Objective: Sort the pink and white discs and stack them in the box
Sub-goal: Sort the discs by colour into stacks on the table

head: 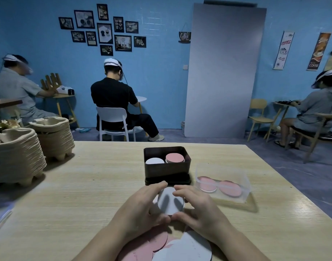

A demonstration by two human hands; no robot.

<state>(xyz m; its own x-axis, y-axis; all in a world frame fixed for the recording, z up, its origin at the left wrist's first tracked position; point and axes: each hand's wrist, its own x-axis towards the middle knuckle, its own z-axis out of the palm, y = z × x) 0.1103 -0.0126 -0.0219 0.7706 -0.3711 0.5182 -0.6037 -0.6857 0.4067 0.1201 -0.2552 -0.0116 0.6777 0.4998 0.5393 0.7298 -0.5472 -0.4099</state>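
Far left, pulp trays (pixel 16 155) sit stacked on the table (pixel 86 185). The left hand (pixel 142 206) curls round the left rim of the white discs (pixel 170 203), which are held just in front of the box (pixel 167 172). The right hand (pixel 201 208) curls round the other rim, so both hands grip them, fingers far side, thumbs near. Inside the box a white stack (pixel 154 161) sits left and a pink stack (pixel 175 158) right. Loose discs (pixel 148 243) lie under the wrists. Right of the box, a clear tub (pixel 223 187) holds more pink ones. Held only by their edges, the discs may fan out and slip during the lift, or land on the pink stack.
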